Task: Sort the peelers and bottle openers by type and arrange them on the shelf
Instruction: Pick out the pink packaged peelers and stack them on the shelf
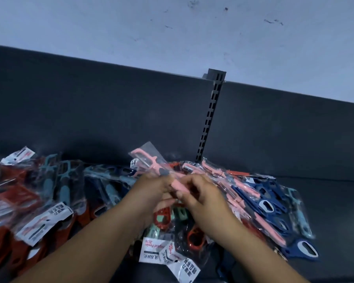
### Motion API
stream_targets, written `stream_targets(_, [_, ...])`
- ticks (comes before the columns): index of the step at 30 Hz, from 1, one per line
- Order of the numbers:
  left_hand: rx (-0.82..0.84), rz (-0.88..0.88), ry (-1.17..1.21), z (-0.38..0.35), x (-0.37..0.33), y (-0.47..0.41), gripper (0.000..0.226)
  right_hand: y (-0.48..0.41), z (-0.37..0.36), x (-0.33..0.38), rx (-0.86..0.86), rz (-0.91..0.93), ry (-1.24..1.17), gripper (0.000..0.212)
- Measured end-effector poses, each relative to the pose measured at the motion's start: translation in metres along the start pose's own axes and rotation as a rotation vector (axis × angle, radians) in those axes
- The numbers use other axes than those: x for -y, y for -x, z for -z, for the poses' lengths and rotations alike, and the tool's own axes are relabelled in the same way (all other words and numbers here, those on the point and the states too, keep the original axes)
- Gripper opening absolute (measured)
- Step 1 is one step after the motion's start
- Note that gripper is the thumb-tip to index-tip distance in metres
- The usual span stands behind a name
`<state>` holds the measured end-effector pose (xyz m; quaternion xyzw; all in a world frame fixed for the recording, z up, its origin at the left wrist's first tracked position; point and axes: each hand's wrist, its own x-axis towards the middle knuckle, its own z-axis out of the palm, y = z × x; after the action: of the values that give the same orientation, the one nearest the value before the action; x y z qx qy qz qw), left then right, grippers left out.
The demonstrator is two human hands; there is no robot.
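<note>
The left hand (151, 189) and right hand (203, 198) both gripped a pink plastic peeler in a clear bag (151, 163), fingers curled round its handle, below and left of the slotted dark metal upright (209, 117). On the dark shelf (325, 201), navy bagged bottle openers (271, 207) lay below-right of that upright.

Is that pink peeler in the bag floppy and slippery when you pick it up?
The pink peeler probably stays stiff: it sticks straight out above the left hand and right hand without drooping. Its clear bag looks glossy, so it may slide a bit. It is thin, so likely light.
</note>
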<state>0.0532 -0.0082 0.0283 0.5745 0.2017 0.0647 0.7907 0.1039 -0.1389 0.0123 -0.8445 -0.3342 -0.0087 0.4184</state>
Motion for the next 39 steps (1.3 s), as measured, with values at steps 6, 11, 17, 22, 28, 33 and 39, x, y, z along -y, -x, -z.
stream_targets(6, [-0.096,0.048,0.088,0.028,0.0,-0.013,0.011,-0.027,0.005,-0.006,-0.002,-0.012,0.328,0.016])
stream_targets(11, [-0.097,0.06,0.091,0.036,0.003,-0.017,0.013,-0.051,-0.012,-0.018,0.065,0.013,0.637,0.03])
stream_targets(17, [-0.109,0.106,0.121,0.041,0.004,-0.02,0.016,-0.055,-0.009,-0.015,0.037,-0.117,0.356,0.011])
stream_targets(22, [-0.089,0.088,0.128,0.037,0.002,-0.02,0.012,-0.047,-0.001,0.0,-0.094,-0.23,-0.225,0.018])
stream_targets(28, [-0.001,0.029,0.196,0.025,0.0,-0.021,0.014,-0.03,-0.017,0.008,0.01,-0.02,-0.016,0.01])
stream_targets(33, [-0.115,0.021,0.203,0.028,0.005,-0.028,0.014,-0.034,-0.009,0.006,0.062,0.017,-0.13,0.019])
stream_targets(39, [-0.15,-0.01,0.241,0.034,0.003,-0.03,0.017,-0.059,-0.005,-0.007,0.062,0.012,0.448,0.029])
